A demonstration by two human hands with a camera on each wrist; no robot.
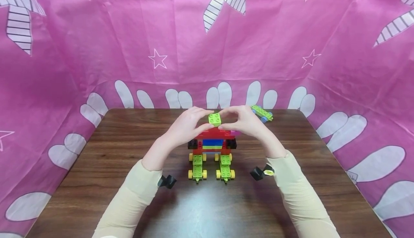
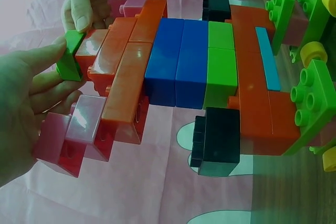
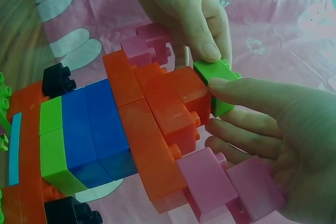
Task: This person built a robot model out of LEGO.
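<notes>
A light green brick (image 1: pixel 214 119) with studs on its upper face sits at the top of a tall toy-brick figure. My left hand (image 1: pixel 182 128) pinches it from one side between thumb and fingers, and my right hand (image 1: pixel 247 121) pinches it from the other. Beneath it, the wrist views show a red brick (image 3: pixel 190 93), wider red rows, blue bricks (image 2: pixel 176 61) and green ones. Pink bricks (image 2: pixel 89 124) step outward at both sides. Black bricks (image 2: pixel 220 140) stick out lower down. Green wheeled bases (image 1: pixel 197 173) with yellow wheels carry the figure.
A spare green wheeled base (image 1: pixel 262 113) with blue wheels lies near the back edge of the brown wooden table (image 1: pixel 113 148), beyond my right hand. Pink patterned cloth (image 1: pixel 181 37) hangs behind and at both sides. Black straps (image 1: pixel 167 181) circle the wrists.
</notes>
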